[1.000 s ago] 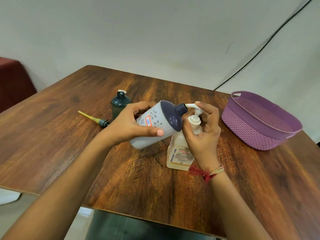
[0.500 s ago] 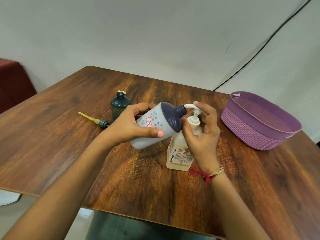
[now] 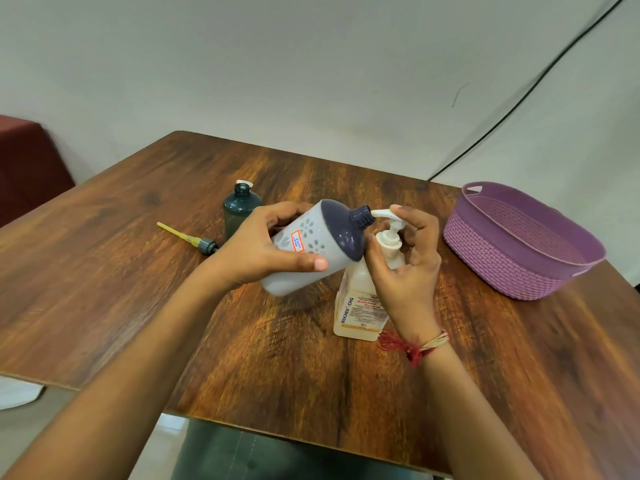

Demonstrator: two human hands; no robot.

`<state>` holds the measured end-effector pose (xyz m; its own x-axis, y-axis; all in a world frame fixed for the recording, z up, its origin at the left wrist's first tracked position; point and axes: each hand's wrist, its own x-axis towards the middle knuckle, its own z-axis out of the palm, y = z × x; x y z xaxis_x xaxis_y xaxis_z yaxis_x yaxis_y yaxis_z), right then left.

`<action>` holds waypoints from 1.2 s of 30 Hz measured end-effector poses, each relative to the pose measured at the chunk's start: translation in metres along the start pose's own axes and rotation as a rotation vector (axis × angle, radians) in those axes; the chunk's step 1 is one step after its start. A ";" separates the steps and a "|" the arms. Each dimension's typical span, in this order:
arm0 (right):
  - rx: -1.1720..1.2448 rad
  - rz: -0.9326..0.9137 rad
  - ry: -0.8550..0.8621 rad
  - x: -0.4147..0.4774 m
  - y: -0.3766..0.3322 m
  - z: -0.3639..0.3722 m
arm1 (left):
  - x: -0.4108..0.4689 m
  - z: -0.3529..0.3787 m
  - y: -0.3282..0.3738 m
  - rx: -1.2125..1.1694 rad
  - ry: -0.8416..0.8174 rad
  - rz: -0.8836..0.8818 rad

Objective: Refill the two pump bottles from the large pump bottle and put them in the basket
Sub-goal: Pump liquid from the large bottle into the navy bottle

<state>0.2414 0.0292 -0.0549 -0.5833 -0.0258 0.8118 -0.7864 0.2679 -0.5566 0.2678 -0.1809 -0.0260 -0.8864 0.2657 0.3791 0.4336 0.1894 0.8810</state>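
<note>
Gripping the tilted white bottle (image 3: 311, 251) in your left hand (image 3: 256, 252), neck at the spout of the large pump bottle (image 3: 360, 308) on the tabletop (image 3: 138, 271), you curl your right hand (image 3: 407, 271) round its pump, seemingly the first refill, so press steadily, keeping them aligned

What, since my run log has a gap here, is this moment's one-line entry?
left hand: holds tilted grey bottle, mouth at spout | right hand: on pump of large pump bottle
</note>
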 end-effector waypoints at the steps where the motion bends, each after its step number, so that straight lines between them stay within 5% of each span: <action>1: 0.010 0.010 0.003 0.000 0.000 0.000 | 0.000 0.000 0.000 0.005 0.003 0.001; 36: -0.037 -0.005 0.017 -0.002 -0.002 0.000 | 0.000 0.002 -0.005 0.024 0.006 -0.005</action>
<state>0.2438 0.0286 -0.0551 -0.5754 -0.0110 0.8178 -0.7812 0.3036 -0.5456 0.2662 -0.1802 -0.0306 -0.8892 0.2596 0.3767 0.4331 0.2130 0.8758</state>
